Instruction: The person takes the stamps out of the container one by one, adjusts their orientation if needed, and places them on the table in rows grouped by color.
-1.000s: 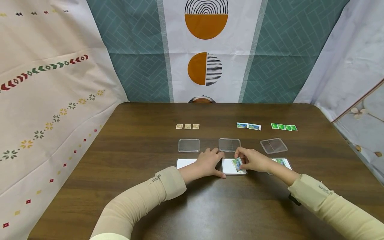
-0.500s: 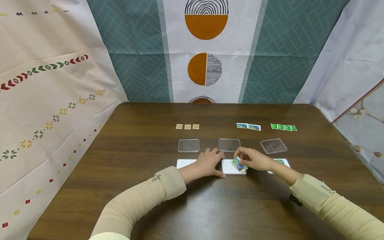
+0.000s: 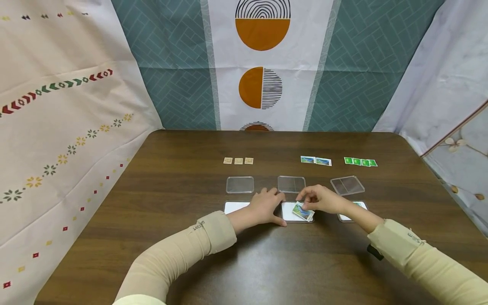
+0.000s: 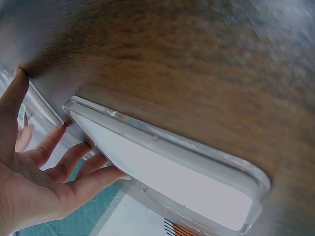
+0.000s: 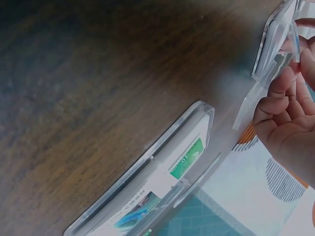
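A small blue-and-green postage stamp [image 3: 303,211] lies slantwise over the white middle case [image 3: 288,216]. My right hand [image 3: 322,199] pinches its upper right edge between thumb and fingers. Pale edges show beside the stamp; whether a second one lies under it I cannot tell. My left hand [image 3: 265,206] rests at the left side of that case, thumb and fingers spread, fingertips at its edge. Nothing is gripped in it. In the left wrist view these fingers [image 4: 101,177] also lie close to the white left case [image 4: 162,169].
Three clear lids, among them the left lid [image 3: 240,185] and the tilted right lid [image 3: 347,185], lie behind the cases. Farther back are beige stamps [image 3: 238,161], two blue stamps [image 3: 316,160] and a green strip [image 3: 360,161]. The right case [image 5: 160,179] holds green and blue stamps.
The stamp in my right hand has turned from nearly upright to a flatter slant, its printed side more visible. My right hand has shifted slightly; the left has stayed put.
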The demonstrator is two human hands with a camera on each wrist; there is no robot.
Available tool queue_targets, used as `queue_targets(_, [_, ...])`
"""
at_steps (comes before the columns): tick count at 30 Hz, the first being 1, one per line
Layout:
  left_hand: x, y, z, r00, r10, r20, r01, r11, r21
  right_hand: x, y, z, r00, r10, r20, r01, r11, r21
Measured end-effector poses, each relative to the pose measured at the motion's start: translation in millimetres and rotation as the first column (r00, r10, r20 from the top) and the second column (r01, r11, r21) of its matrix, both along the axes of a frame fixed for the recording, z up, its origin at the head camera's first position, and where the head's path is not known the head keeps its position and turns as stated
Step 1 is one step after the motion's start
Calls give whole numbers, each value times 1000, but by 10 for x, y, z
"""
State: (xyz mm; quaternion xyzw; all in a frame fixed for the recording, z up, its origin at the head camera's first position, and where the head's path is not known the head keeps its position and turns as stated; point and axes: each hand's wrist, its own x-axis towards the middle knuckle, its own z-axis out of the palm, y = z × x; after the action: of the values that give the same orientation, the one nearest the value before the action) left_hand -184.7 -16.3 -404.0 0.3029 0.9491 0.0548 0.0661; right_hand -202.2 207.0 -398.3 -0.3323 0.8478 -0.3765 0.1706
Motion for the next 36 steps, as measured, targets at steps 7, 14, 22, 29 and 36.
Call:
queue_targets(7, [6, 9, -2, 1000, 7, 6, -7, 1000, 5, 1, -8, 27, 1000, -7, 3, 7, 1000, 10])
queue_targets(14, [11, 6, 1, 1000, 10, 2, -10, 1000, -4, -19, -1, 39, 999, -3, -35, 5, 999, 36])
queue_targets(22, [-6, 1, -28, 1000, 4, -3, -4, 1000, -7, -61, 13, 83, 1000, 1, -24, 1, 999, 50])
queue_targets(29, [-10, 9, -36, 1000, 0, -6, 0, 1000, -7, -122, 25, 98, 999, 41, -26, -39, 998, 49])
queue_targets(36, [0, 5, -26, 1000, 1, -19, -1, 1000, 1, -189, 22, 134, 996, 53, -68, -49, 997, 64])
